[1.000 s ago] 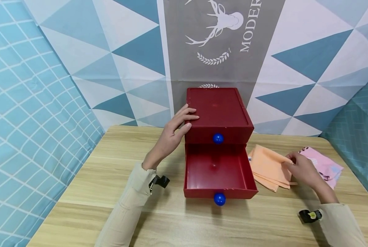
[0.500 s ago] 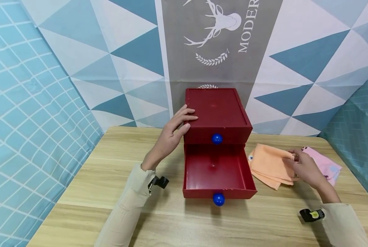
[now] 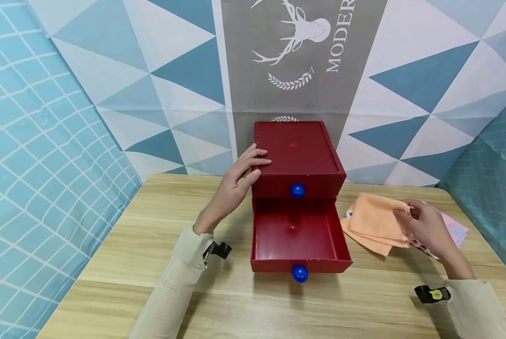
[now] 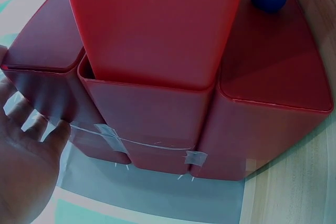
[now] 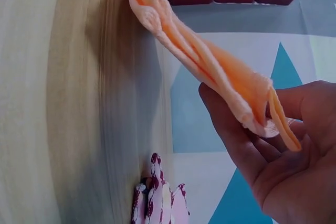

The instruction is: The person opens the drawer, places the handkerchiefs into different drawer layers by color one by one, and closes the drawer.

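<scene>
Orange cloth (image 3: 378,220) has shifted right, edge in right hand (image 3: 432,230), beside open drawer (image 3: 293,240).

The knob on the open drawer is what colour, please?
The knob is blue, seen best in the head view.

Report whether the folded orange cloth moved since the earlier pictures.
Yes: in the head view, the orange cloth has shifted right relative to the red plastic drawer unit.
</scene>
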Demonstrator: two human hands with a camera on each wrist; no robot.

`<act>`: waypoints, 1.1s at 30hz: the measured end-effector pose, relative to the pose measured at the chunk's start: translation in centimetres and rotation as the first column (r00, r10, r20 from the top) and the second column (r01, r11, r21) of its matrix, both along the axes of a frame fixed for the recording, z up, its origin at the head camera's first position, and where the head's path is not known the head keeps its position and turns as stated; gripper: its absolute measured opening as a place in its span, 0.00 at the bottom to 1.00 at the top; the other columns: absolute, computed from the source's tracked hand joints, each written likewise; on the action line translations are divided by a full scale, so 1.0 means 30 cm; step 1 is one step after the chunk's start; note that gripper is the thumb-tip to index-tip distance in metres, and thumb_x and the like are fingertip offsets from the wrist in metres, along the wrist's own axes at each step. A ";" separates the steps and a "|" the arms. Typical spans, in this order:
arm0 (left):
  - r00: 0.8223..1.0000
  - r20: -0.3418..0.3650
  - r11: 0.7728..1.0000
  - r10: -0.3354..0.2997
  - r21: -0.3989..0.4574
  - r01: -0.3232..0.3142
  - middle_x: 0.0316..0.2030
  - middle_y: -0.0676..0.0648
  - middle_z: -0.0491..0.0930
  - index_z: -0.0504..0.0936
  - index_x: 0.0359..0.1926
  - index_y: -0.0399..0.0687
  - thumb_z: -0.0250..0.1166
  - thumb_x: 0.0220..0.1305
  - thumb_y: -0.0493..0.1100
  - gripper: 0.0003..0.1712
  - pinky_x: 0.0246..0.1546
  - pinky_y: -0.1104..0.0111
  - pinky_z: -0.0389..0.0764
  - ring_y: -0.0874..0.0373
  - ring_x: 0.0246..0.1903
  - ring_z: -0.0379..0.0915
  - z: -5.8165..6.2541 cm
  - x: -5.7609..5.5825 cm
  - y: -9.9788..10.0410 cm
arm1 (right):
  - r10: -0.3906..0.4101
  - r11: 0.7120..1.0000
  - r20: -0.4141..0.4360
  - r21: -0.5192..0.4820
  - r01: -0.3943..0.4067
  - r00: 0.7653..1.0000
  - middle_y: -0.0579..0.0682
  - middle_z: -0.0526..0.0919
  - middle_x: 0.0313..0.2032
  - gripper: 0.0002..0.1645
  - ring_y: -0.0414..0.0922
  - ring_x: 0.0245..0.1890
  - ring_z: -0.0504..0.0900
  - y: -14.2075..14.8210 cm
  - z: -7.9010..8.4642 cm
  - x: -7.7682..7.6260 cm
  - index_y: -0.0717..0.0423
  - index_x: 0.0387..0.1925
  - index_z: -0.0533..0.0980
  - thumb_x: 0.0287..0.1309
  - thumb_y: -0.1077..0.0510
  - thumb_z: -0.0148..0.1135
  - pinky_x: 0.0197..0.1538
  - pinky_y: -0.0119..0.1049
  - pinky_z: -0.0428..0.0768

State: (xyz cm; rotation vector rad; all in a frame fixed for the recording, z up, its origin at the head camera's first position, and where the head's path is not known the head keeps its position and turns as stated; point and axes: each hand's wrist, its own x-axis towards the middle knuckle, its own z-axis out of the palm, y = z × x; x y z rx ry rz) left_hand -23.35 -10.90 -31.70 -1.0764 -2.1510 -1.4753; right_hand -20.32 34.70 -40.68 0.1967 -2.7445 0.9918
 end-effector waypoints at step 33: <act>0.999 -0.039 1.000 0.011 0.003 -0.011 0.67 0.41 0.68 0.79 0.59 0.39 0.52 0.73 0.36 0.18 0.74 0.57 0.54 0.47 0.76 0.44 -0.053 -0.054 -0.009 | -0.052 0.998 -0.097 -0.029 0.049 0.994 0.56 0.82 0.30 0.18 0.39 0.18 0.72 -0.047 0.095 0.046 0.64 0.53 0.78 0.69 0.56 0.60 0.16 0.32 0.70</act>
